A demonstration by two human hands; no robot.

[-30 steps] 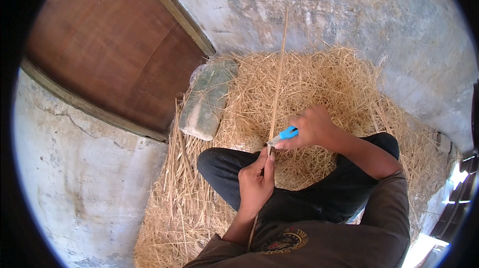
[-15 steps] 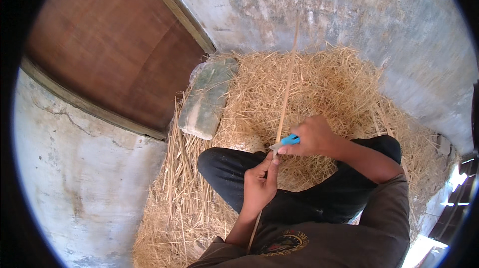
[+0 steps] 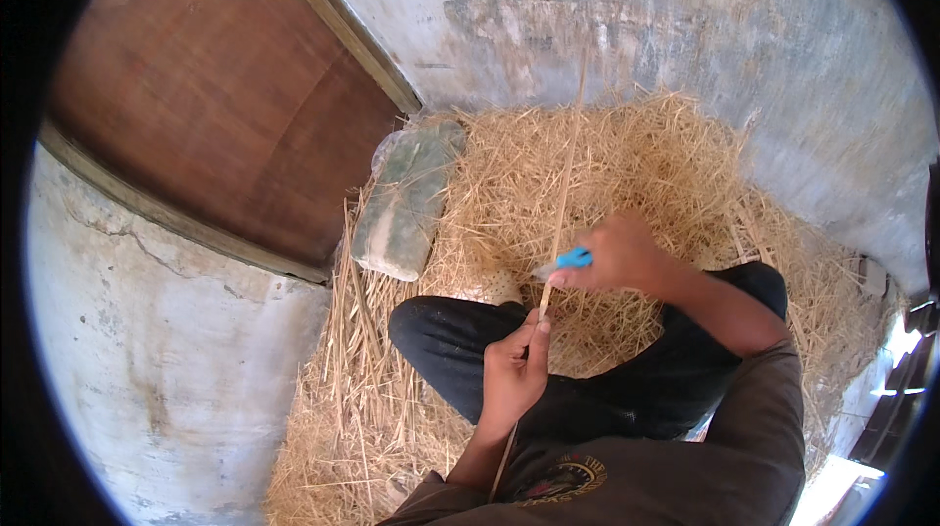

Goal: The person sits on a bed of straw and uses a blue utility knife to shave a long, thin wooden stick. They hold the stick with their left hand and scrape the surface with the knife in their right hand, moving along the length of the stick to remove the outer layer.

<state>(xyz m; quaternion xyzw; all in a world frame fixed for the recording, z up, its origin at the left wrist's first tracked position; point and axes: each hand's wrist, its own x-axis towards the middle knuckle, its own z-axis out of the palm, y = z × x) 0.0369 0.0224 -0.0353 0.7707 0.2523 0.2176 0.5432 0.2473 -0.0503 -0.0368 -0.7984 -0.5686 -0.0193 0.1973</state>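
Note:
A long, thin pale strip (image 3: 562, 201), probably bamboo, runs from low beside my body, up between my hands and on toward the far wall. My left hand (image 3: 514, 369) is closed round it, with thumb and fingers pinching it in front of my lap. A little farther up, my right hand (image 3: 622, 254) grips a blue-handled knife (image 3: 574, 258). Its short grey blade points left and lies across the strip, with my right thumb by the strip. Part of the handle is hidden in my fingers.
Straw-like shavings (image 3: 627, 149) cover the floor around my crossed legs (image 3: 446, 335). A greenish-grey block (image 3: 403, 203) lies at the left, near a brown door panel (image 3: 225, 105). Longer loose strips (image 3: 338, 330) are heaped beside it. A stained wall (image 3: 685, 26) stands ahead.
My right hand and the knife have moved slightly up the strip, away from my left hand, widening the gap between them. My left hand has shifted slightly downward, still pinching the strip.

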